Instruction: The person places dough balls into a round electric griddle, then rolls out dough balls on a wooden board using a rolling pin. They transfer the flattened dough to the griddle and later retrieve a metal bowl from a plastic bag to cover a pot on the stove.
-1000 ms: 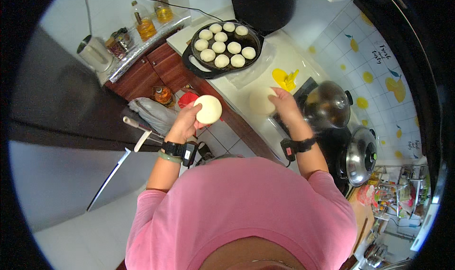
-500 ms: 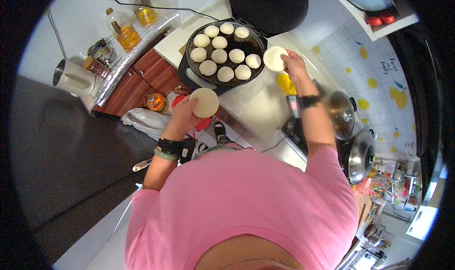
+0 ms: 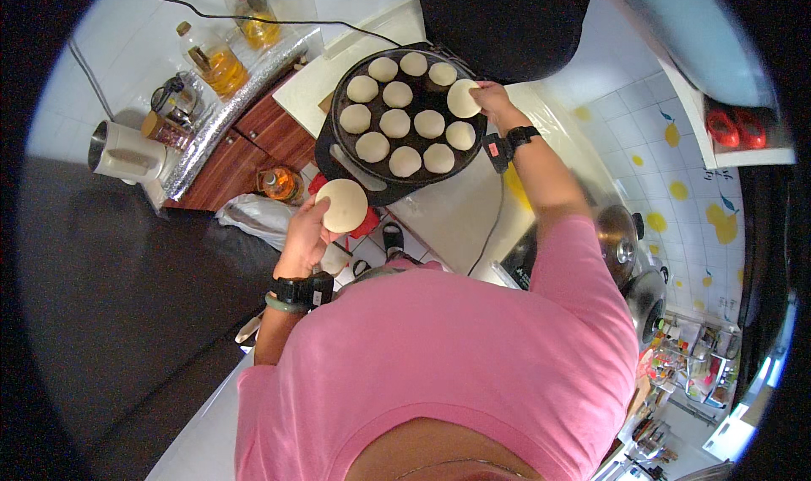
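Note:
A round black electric griddle [image 3: 427,92] stands on the counter with its dark lid [image 3: 507,25] raised behind it. Several pale, flat dough rounds [image 3: 394,124] are spread over its plate. My right hand [image 3: 497,107] pinches one dough round [image 3: 462,99] by its edge, above the griddle's right side; whether it touches the plate I cannot tell. In front of the griddle, to the left, my left hand [image 3: 306,236] grips another pale dough round [image 3: 344,206]. From above, I cannot tell whether it is one piece or a stack.
Two bottles of yellow oil [image 3: 221,70], a small jar [image 3: 163,131] and a metal-lined jug [image 3: 127,153] line the foil-edged shelf at left. Lidded pots [image 3: 621,238] stand at right, near my forearm. A black cord [image 3: 492,228] crosses the white counter [image 3: 452,215].
My right hand has brought its dough round left, from beside the griddle to over its right edge. My left hand, still holding its round, has shifted slightly left and nearer me.

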`<control>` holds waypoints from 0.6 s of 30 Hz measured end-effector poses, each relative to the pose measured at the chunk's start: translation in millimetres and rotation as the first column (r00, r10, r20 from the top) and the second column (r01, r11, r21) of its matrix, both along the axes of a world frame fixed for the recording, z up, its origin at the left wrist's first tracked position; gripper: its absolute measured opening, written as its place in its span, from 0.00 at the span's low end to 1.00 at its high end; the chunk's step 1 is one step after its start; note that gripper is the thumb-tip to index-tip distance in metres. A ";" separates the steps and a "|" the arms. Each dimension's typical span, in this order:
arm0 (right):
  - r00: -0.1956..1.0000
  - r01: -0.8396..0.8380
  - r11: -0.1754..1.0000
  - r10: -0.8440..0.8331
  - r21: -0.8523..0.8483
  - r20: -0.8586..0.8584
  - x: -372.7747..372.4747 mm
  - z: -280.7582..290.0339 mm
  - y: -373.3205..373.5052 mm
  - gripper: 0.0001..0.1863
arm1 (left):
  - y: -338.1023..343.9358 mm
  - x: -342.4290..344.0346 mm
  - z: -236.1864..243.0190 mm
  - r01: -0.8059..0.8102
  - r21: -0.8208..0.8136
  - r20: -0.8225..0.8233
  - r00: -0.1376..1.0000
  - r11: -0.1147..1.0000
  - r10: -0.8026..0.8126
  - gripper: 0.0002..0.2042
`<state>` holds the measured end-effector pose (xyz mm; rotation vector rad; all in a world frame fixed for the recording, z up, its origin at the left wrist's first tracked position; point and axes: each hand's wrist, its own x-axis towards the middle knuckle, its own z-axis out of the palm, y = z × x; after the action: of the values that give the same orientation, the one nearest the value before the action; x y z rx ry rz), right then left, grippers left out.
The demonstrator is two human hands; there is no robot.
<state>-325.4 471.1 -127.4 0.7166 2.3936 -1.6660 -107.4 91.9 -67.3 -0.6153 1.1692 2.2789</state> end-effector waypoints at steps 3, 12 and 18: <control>0.997 -0.029 0.998 0.025 0.053 0.072 -10.6 -15.7 -4.1 0.13 | 0.4 -1.7 -4.8 -0.028 0.004 0.012 1.000 1.000 0.028 0.13; 0.887 -0.350 0.535 0.453 0.769 0.089 -12.2 -4.0 2.9 0.16 | 1.0 -5.3 -15.5 -0.001 0.038 -0.018 1.000 0.999 0.002 0.15; 0.831 -0.370 0.508 0.556 0.778 0.032 -11.2 -5.9 6.7 0.15 | 3.0 -9.1 -19.4 0.030 0.041 -0.011 0.999 0.999 -0.030 0.16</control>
<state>-336.6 477.9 -133.3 -0.1290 3.0617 -0.4746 -116.6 94.8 -86.6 -0.5670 1.1255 2.2780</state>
